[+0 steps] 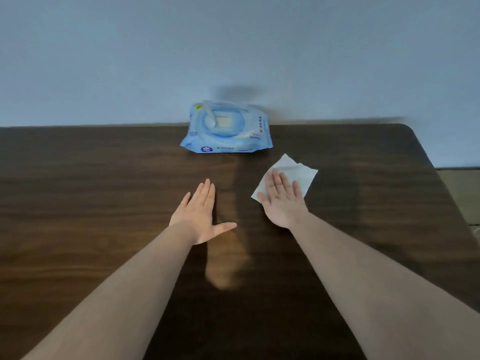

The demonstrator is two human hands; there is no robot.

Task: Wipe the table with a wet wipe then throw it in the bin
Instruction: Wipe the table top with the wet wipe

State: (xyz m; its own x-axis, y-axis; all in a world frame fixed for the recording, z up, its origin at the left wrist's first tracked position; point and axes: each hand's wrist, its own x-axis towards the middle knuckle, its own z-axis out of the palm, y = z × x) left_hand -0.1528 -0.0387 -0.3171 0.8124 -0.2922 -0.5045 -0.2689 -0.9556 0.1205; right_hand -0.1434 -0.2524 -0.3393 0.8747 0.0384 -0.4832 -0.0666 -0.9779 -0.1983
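Note:
A white wet wipe [298,172] lies spread flat on the dark wooden table [104,178], right of centre. My right hand [283,201] presses flat on its near-left part, fingers extended and together. My left hand [200,211] rests palm down on the bare wood to the left, thumb stuck out, holding nothing. A blue wet wipe pack [226,128] with its lid flipped up sits at the table's far edge against the wall. No bin is in view.
A pale grey-blue wall [233,48] rises right behind the table. The table's rounded far-right corner [407,128] and right edge drop to a light floor [462,193]. A faint damp streak [239,198] runs between my hands.

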